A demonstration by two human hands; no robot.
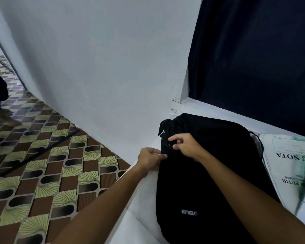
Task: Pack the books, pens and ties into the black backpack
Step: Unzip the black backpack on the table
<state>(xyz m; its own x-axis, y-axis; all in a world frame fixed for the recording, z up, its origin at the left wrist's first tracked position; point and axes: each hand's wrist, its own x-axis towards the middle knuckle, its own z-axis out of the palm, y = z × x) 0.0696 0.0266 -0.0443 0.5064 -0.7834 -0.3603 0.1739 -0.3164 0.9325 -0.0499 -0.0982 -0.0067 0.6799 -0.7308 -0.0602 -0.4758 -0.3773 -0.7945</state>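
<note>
head view: the black backpack (209,173) lies flat on a white ledge (144,199), its top end toward the wall (95,67) and its small grey logo patch (189,212) near the lower end. a short handle loop (164,126) sticks up at the top left corner of the backpack.

the left hand (149,160) sits at the backpack's left edge, fingers curled, thumb and fingertips pinching the fabric edge just beside the zip line. the right hand (185,147) lies over the upper left part of the backpack, fingers curled in a pinch right at a small zip pull (169,146); whether the fingers actually have the pull between them is hard to tell, as they cover most of it. the two hands are near each other, the right a little higher and further in.

a white book (292,169) with green marking and printed letters lies on the ledge just right of the backpack, partly blurred. a thin black cord (257,140) loops off the backpack's right side toward the book.

behind the ledge hangs a dark blue curtain (253,50). left of the ledge is a patterned tile floor (42,173) in brown, black and pale green. at the far left edge a bare foot (11,120) of another person stands on the floor.
</note>
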